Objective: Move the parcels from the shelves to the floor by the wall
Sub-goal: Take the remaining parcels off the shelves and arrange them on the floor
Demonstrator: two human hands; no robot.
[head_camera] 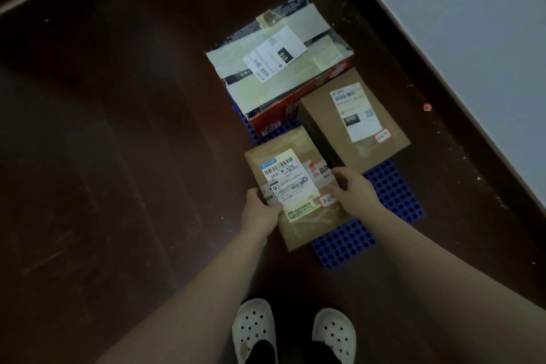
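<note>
Head view is showing a flat brown parcel [291, 186] sitting low over a blue perforated mat [342, 242] on the dark wood floor [118, 156] near the wall [472, 38]. Left hand [260, 210] is gripping its left edge, fingers curled under; right hand [354, 189] is clasping its right edge. Just beyond, a second brown box [354, 124] and a red taped carton [280, 68] are lying on the mat, touching each other.

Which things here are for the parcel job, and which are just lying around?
Job: held parcel, left hand, right hand, labelled brown parcel, taped red box, blue mat.
Just there: red scrap, white clogs.
</note>
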